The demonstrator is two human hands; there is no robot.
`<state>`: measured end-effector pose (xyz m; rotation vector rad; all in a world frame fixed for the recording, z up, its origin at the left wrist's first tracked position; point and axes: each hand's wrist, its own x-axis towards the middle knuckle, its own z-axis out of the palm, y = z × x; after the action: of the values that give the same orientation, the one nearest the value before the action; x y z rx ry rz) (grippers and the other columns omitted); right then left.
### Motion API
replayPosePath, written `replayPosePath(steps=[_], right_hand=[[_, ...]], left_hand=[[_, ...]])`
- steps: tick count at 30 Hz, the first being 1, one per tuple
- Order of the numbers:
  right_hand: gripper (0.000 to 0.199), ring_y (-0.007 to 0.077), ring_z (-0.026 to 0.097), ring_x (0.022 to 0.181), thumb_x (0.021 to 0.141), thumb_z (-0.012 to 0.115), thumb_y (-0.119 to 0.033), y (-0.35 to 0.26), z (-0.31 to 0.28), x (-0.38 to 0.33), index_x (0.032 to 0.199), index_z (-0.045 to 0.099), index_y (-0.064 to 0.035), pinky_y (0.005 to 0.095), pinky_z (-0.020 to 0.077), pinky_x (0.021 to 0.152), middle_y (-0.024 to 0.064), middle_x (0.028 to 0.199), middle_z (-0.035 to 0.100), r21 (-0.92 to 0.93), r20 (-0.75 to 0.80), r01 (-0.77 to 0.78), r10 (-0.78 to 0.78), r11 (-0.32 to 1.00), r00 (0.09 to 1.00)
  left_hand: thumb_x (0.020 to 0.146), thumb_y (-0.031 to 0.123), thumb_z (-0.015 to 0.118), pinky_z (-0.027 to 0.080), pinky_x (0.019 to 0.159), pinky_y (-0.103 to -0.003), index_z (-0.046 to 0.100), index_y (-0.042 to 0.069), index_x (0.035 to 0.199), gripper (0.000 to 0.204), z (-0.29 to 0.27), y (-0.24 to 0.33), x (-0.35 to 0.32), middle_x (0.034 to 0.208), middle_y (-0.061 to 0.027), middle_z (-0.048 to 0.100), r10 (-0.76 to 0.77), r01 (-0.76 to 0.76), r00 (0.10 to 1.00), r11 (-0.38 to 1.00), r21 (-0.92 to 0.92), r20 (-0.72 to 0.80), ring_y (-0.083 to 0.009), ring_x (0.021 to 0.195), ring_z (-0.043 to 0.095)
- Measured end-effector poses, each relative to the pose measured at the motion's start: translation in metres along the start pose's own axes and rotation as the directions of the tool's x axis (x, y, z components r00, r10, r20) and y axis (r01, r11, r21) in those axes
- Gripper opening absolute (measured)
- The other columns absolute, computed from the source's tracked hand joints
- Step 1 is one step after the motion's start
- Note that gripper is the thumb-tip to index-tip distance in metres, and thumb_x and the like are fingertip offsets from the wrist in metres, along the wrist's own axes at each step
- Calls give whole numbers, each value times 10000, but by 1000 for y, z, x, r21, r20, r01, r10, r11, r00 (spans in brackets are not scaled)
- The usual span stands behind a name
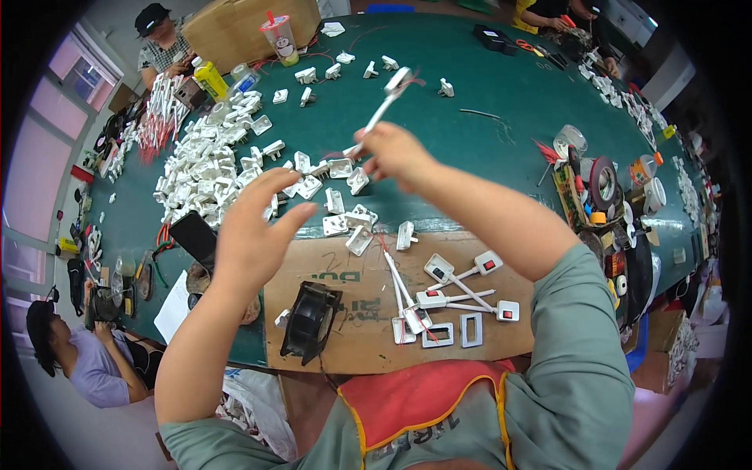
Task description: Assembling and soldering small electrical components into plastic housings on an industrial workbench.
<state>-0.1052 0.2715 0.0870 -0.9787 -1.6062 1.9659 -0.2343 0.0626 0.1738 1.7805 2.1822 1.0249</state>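
My right hand is raised over the green table, its fingers closed on a thin white tube that slants up and away. A small white plastic housing with red wires sits at the tube's far end. My left hand is open, thumb and fingers spread, with nothing in it. Beyond it lies a big heap of white plastic housings. Loose housings lie between my hands. On the cardboard sheet before me are several white tubes with boxes, some bearing red rocker switches, and two rectangular frames.
A black fan stands on the cardboard, with a dark phone-like slab beyond it. Tools and a tape roll crowd a box at right. A drink cup and yellow bottle stand far left. Other people sit around the table.
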Motion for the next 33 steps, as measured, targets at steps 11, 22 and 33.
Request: replayPosePath(steps=[11,22,33], right_hand=[[391,349,671,838,865,643,-387,21,-275,155,886,703,-1,453,513,758,191,867,689,-799,-598,-485,-394,355,698],[308,308,684,824,807,700,-320,30,-176,321,926,685,-37,405,533,758,155,886,701,-875,-435,-315,-310,368,846],[225,174,670,637,838,661,-170,31,22,347,1045,666,-81,322,526,597,69,832,706,-670,-151,43,-192,741,970]], left_hand=[[896,-39,547,375,1047,-404,564,-62,1147,252,-83,-73,-170,1281,-190,552,10,93,773,987,130,-634,-298,1205,522],[948,49,524,367,1047,-493,525,20,1118,173,2,-88,-233,1261,-180,522,-131,345,784,905,249,-607,-375,1207,500],[953,145,550,366,1032,-499,534,70,1118,182,11,-93,-233,1230,-159,519,-141,330,786,919,216,-601,-378,1202,487]])
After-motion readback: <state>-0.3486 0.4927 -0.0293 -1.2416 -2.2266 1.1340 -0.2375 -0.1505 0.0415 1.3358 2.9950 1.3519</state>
